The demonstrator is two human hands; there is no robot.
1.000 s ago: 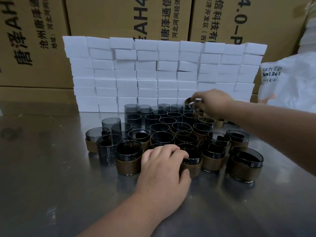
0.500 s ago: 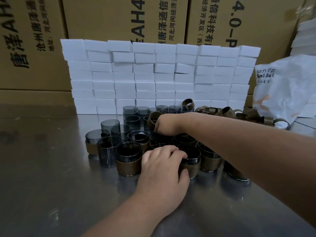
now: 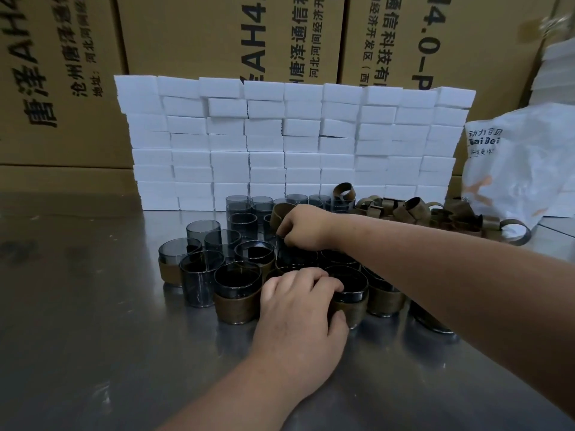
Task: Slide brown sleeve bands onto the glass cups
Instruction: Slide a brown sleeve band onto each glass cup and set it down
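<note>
Gripping a brown sleeve band (image 3: 281,214), the right hand (image 3: 301,228) reaches over glass cups (image 3: 238,276).

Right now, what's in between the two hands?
In the head view, a few dark glass cups stand packed together between the left hand and the right hand; no bare table shows there.

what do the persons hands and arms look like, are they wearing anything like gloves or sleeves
Nothing is worn that the head view shows. The left hand and the right hand have no gloves, and no rings show on the fingers in view. The left forearm and the right forearm are uncovered as far as the frame reaches: no sleeve, watch or bracelet is visible.
</note>
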